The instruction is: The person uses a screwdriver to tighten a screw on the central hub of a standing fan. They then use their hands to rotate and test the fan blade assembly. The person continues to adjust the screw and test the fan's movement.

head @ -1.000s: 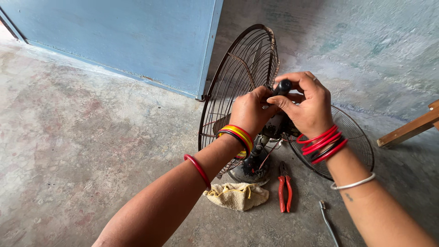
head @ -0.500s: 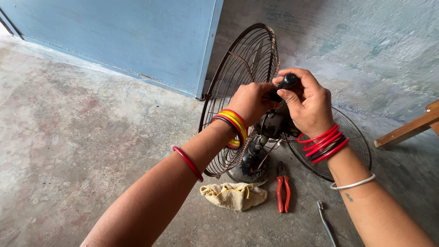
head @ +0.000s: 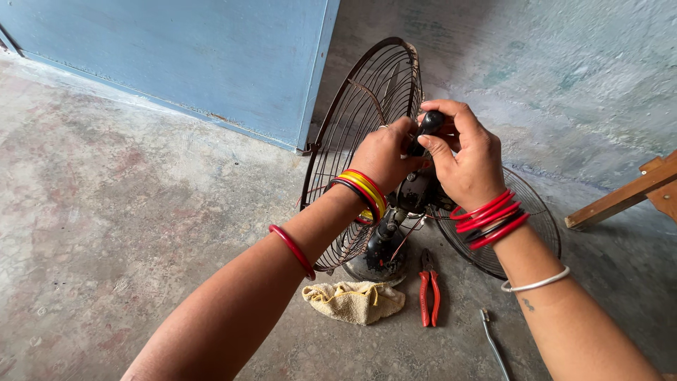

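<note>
A stripped table fan stands on the concrete floor, its rear wire guard (head: 367, 106) upright and its dark motor and stand (head: 384, 243) below my hands. My right hand (head: 465, 159) grips a small black handle (head: 428, 127), likely a screwdriver, held over the motor. My left hand (head: 384, 152) is closed against the motor beside that handle; what its fingers hold is hidden. Both wrists wear red and yellow bangles.
A second wire guard (head: 536, 212) lies flat behind my right forearm. Red-handled pliers (head: 429, 296), a yellowish rag (head: 352, 301) and a thin metal tool (head: 493, 342) lie on the floor. A blue door (head: 183, 56) and a wooden leg (head: 620, 197) flank the spot.
Both hands stay at the fan's motor. The black handle sits a little higher in my right hand, and my left forearm has shifted slightly left.
</note>
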